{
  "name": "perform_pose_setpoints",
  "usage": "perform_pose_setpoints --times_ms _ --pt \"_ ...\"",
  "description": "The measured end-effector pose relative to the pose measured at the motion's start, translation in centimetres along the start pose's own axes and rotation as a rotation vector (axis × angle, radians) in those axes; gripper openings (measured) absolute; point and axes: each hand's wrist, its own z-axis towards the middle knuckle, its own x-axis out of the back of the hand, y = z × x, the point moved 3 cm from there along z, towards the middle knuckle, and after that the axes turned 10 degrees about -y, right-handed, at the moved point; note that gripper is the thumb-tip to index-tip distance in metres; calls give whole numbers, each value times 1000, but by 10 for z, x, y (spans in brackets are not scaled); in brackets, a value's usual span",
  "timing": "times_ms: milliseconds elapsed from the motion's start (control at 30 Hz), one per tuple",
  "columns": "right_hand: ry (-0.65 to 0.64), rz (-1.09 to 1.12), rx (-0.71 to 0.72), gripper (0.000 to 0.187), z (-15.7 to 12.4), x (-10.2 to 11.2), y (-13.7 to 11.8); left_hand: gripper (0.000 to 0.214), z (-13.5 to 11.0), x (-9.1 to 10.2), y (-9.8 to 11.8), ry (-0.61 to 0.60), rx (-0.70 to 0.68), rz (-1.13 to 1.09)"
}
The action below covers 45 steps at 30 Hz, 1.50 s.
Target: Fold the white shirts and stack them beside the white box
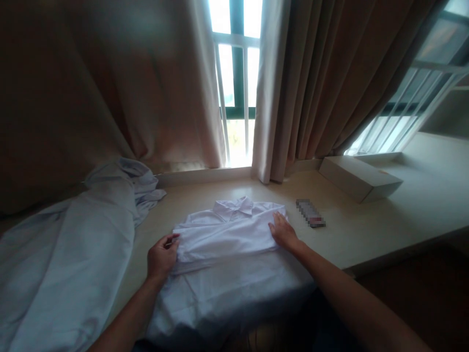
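A white collared shirt (227,239) lies partly folded on the pale table (366,230), collar toward the window, its lower part hanging over the near edge. My left hand (161,256) pinches the left edge of the fold, fingers curled on the cloth. My right hand (283,232) lies flat with fingers stretched out, pressing on the shirt's right side.
A heap of pale blue-white clothing (66,254) covers the table's left. A small flat object (310,213) lies right of the shirt, and a white box (359,178) sits behind it. Brown curtains (311,78) hang before the window (236,73).
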Motion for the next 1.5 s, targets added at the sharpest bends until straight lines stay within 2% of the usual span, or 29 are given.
perform_pose_setpoints --times_ms 133,200,267,333,400,500,600,700,967,1300,1400,1500 --pt "-64 -4 -46 63 -5 -16 6 38 -5 -3 -9 -16 30 132" --pt "-68 -30 -42 64 -8 -13 4 39 -8 -4 -3 51 -71 254" --pt "-49 -66 -11 66 -9 -4 -5 42 -13 -11 14 100 -270 369" --pt "-48 -82 31 68 -10 3 -19 46 -20 -27 37 15 -458 465" --pt "-94 -64 51 72 -11 5 -33 52 -26 -46 53 -137 -529 566" --pt "-220 -25 37 77 -14 -2 -45 63 -32 -70 54 -311 -410 710" --pt "-269 -10 29 79 -15 -9 -44 70 -37 -81 41 -376 -304 788" --pt "-285 -11 40 80 -11 -9 -38 73 -37 -84 36 -378 -284 811" --pt "-294 -56 21 80 12 -6 -30 75 -16 -97 50 -388 -252 784" --pt "-278 -55 0 78 14 -1 -35 74 -12 -98 48 -381 -242 750" --pt "-266 -49 -5 78 14 -2 -36 68 -6 -96 64 -352 -252 745" --pt "-258 -50 7 77 15 -4 -36 57 10 -103 97 -298 -333 674"
